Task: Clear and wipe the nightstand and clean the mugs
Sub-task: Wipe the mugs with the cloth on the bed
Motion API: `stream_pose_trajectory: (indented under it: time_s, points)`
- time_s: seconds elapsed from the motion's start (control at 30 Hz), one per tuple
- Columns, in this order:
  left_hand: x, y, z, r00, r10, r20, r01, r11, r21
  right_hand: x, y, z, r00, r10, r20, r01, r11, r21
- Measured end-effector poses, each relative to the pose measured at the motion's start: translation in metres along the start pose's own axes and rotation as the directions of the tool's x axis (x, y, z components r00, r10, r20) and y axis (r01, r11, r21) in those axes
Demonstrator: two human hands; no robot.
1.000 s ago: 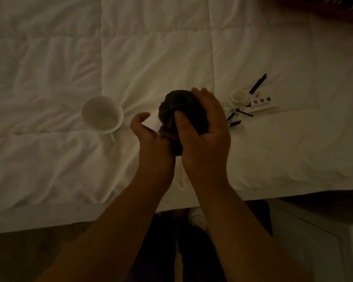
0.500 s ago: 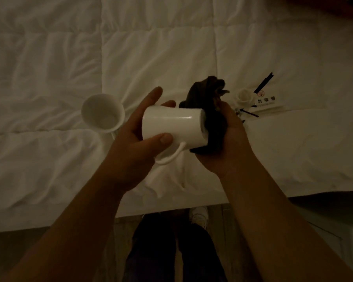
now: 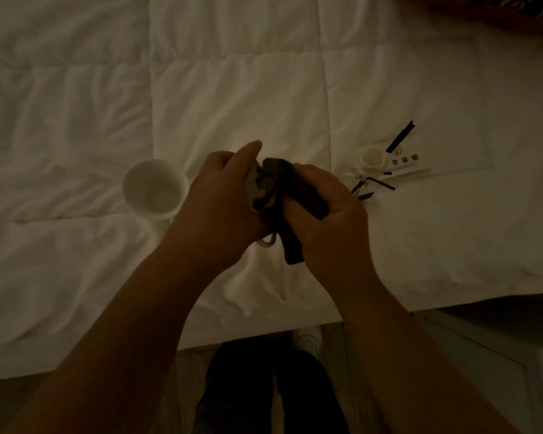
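Since half a second ago the left hand (image 3: 223,198) has rolled the mug (image 3: 254,191) so its mouth faces the dark cloth (image 3: 290,202), fingers curled round the body to steady it. Right hand (image 3: 329,214) grips the cloth and stuffs it in, presumably scrubbing the inside. Second mug (image 3: 154,187) sits upright on the white duvet (image 3: 232,89) at 9 o'clock, probably next in line.

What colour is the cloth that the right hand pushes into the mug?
Dark brown, nearly black in this dim light. The head view shows the cloth best.
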State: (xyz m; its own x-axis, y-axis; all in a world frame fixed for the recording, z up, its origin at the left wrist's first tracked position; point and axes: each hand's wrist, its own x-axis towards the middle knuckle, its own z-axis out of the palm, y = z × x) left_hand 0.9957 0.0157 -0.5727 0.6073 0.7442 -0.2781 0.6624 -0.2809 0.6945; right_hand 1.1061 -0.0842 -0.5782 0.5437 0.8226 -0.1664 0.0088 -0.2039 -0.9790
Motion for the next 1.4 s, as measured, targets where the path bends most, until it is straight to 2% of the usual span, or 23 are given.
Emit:
stream_pose_trajectory:
  time_s: [0.2,0.27,0.37,0.43,0.53,0.6,0.63,0.67,0.73,0.77,0.8,0.87,0.93,1.0,1.03,1.13,1.23,1.3,1.4]
  points:
    - [0.012,-0.007,-0.008,0.995,-0.072,-0.074,0.074,0.997,0.018,-0.008,0.017,-0.009,0.951,0.304,0.049,-0.308,0.943,0.125]
    - [0.021,-0.002,-0.006,0.996,-0.031,-0.081,0.038,0.995,0.09,-0.015,0.022,-0.015,0.945,0.327,-0.003,-0.324,0.936,0.14]
    - [0.031,0.003,0.007,0.997,0.0,-0.082,0.029,0.936,0.352,-0.026,0.031,-0.029,0.914,0.394,-0.091,-0.366,0.902,0.231]
    - [0.036,-0.002,0.02,0.997,-0.039,-0.062,0.063,0.895,0.442,-0.031,0.034,-0.043,0.9,0.417,-0.126,-0.369,0.884,0.288]
    - [0.038,-0.015,0.037,0.989,-0.151,-0.004,0.133,0.861,0.491,-0.036,0.04,-0.066,0.901,0.41,-0.14,-0.35,0.88,0.322]
    - [0.033,-0.013,0.047,0.987,-0.142,-0.081,0.163,0.826,0.539,-0.034,0.042,-0.084,0.895,0.417,-0.161,-0.335,0.864,0.376]
    - [0.031,-0.008,0.052,0.985,-0.08,-0.152,0.151,0.825,0.545,-0.032,0.044,-0.094,0.885,0.43,-0.179,-0.333,0.853,0.402]
    - [0.029,0.001,0.056,0.978,0.026,-0.206,0.089,0.845,0.528,-0.03,0.046,-0.105,0.876,0.442,-0.191,-0.332,0.841,0.427]
    - [0.026,0.019,0.073,0.928,0.272,-0.255,-0.14,0.888,0.438,-0.027,0.048,-0.124,0.873,0.444,-0.201,-0.321,0.834,0.449]
    - [0.022,0.024,0.081,0.925,0.303,-0.227,-0.205,0.905,0.372,-0.025,0.05,-0.128,0.871,0.445,-0.206,-0.318,0.832,0.455]
    - [0.023,0.033,0.095,0.948,0.265,-0.176,-0.206,0.933,0.294,-0.022,0.051,-0.139,0.87,0.446,-0.21,-0.313,0.829,0.464]
    - [0.033,0.043,0.123,0.997,0.069,-0.029,-0.063,0.983,0.173,-0.016,0.052,-0.161,0.874,0.438,-0.213,-0.296,0.825,0.482]
    - [0.045,0.043,0.146,0.997,-0.059,0.039,0.052,0.987,0.155,-0.009,0.055,-0.179,0.88,0.429,-0.204,-0.289,0.824,0.488]
    - [0.058,0.047,0.16,1.0,-0.012,0.0,0.012,0.994,0.113,-0.005,0.056,-0.192,0.894,0.408,-0.187,-0.275,0.827,0.49]
    - [0.063,0.05,0.164,0.999,0.009,-0.043,-0.008,0.999,0.035,-0.002,0.058,-0.198,0.899,0.4,-0.176,-0.27,0.826,0.495]
    - [0.068,0.057,0.17,0.991,-0.075,-0.111,0.048,0.972,-0.23,0.006,0.062,-0.206,0.904,0.408,-0.126,-0.288,0.801,0.525]
    - [0.067,0.062,0.173,0.989,-0.083,-0.122,0.043,0.953,-0.299,0.013,0.062,-0.206,0.904,0.415,-0.099,-0.314,0.805,0.504]
    - [0.062,0.07,0.169,0.985,-0.077,-0.157,0.005,0.909,-0.416,0.014,0.061,-0.201,0.928,0.357,-0.103,-0.298,0.881,0.367]
    - [0.049,0.088,0.16,0.982,-0.03,-0.187,-0.067,0.87,-0.488,0.013,0.05,-0.186,0.988,0.146,-0.056,-0.144,0.989,0.039]
